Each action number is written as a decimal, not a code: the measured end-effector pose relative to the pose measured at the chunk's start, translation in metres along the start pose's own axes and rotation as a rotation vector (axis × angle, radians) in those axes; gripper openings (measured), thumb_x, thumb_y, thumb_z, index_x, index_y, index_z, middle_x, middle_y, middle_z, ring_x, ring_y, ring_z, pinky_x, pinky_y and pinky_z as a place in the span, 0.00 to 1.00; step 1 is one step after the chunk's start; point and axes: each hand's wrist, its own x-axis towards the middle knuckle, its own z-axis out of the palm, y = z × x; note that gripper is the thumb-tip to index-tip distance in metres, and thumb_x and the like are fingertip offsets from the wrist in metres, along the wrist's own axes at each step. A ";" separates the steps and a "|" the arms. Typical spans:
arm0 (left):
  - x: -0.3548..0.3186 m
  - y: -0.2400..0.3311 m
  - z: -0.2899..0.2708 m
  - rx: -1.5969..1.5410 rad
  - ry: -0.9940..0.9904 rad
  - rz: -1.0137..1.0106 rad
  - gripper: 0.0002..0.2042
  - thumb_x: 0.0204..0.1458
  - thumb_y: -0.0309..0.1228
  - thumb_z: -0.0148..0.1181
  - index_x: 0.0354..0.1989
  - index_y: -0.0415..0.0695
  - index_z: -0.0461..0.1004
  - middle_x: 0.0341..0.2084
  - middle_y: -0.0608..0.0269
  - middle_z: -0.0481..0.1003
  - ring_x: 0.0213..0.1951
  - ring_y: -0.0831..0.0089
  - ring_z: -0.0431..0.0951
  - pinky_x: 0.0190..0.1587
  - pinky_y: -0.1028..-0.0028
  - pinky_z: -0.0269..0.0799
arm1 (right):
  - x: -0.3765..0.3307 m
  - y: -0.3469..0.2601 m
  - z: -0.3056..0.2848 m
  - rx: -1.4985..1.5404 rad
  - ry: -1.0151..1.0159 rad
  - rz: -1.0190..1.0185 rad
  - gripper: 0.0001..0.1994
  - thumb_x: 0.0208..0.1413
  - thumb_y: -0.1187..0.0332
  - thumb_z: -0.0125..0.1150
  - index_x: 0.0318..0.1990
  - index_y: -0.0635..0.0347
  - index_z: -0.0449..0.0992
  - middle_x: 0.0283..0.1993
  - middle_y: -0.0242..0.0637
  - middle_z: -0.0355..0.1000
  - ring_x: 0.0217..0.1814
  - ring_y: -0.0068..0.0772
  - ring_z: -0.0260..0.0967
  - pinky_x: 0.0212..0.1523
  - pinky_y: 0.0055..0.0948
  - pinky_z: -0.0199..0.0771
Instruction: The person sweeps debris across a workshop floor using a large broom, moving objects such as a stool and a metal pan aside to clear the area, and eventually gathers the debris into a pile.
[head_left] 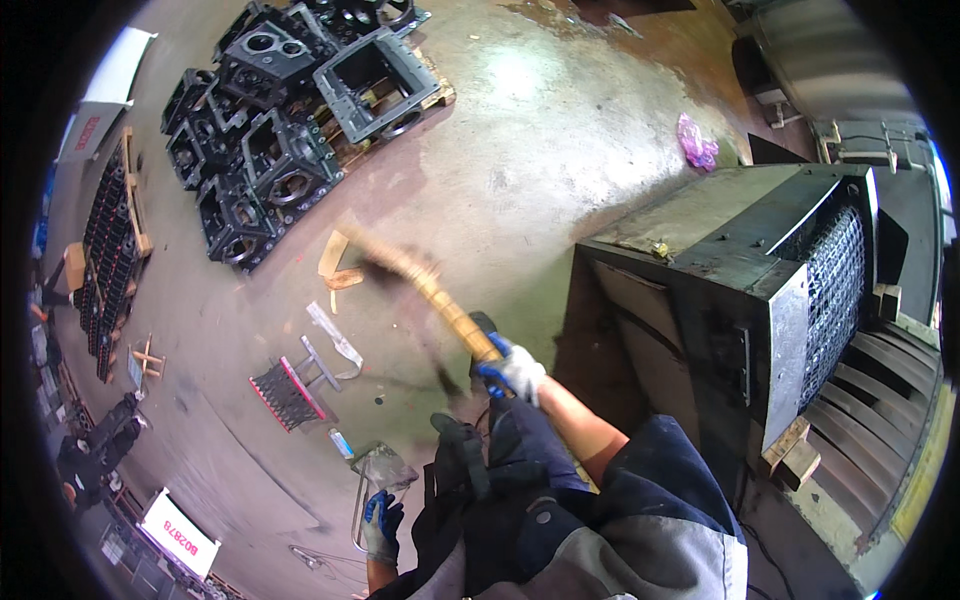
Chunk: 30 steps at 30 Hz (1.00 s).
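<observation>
My right hand [515, 372], in a white and blue glove, is closed round a long yellowish-brown, segmented bamboo-like stick [452, 313]. The stick slants up and left from my hand across the floor; its far end is blurred. Near that end lie some tan scraps [334, 255]. Low on the left, my left hand [381, 525], also gloved, has its fingers apart and appears empty. Beside it is a bent metal tube handle [357, 508], leading to a grey pan-like thing [388, 467]; whether the hand touches the handle is unclear.
Dark metal castings [265, 160] crowd pallets at the upper left. A large steel bin [690, 300] with a mesh side stands close on my right. A red-edged rack piece [287, 395] and a clear plastic strip [336, 340] lie left of me; pink plastic [696, 142] lies farther off.
</observation>
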 end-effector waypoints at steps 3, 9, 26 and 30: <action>0.001 -0.011 -0.002 -0.007 0.023 -0.054 0.18 0.53 0.37 0.50 0.51 0.44 0.62 0.41 0.57 0.70 0.36 0.65 0.75 0.36 0.73 0.70 | 0.015 -0.013 -0.062 0.038 0.240 -0.170 0.31 0.46 0.74 0.56 0.59 0.50 0.51 0.21 0.33 0.63 0.15 0.24 0.60 0.12 0.25 0.62; -0.002 -0.010 -0.005 0.185 -0.027 -0.005 0.17 0.52 0.36 0.52 0.48 0.43 0.65 0.37 0.57 0.72 0.33 0.65 0.75 0.32 0.74 0.71 | 0.141 -0.092 -0.164 0.348 0.541 -0.356 0.13 0.47 0.75 0.52 0.39 0.46 0.59 0.21 0.29 0.57 0.17 0.25 0.57 0.14 0.26 0.62; 0.009 0.048 0.015 0.107 -0.158 0.027 0.16 0.53 0.37 0.51 0.48 0.44 0.65 0.39 0.57 0.70 0.36 0.66 0.74 0.35 0.71 0.70 | 0.016 -0.052 0.018 -0.411 -0.090 0.055 0.25 0.45 0.69 0.57 0.54 0.48 0.63 0.26 0.34 0.70 0.17 0.23 0.65 0.19 0.25 0.67; 0.025 0.058 0.015 0.436 -0.237 0.270 0.16 0.53 0.38 0.50 0.47 0.45 0.65 0.36 0.59 0.69 0.33 0.66 0.72 0.35 0.70 0.70 | -0.018 -0.016 -0.003 -0.238 0.050 -0.077 0.31 0.45 0.69 0.59 0.59 0.48 0.55 0.32 0.35 0.68 0.22 0.22 0.65 0.20 0.25 0.68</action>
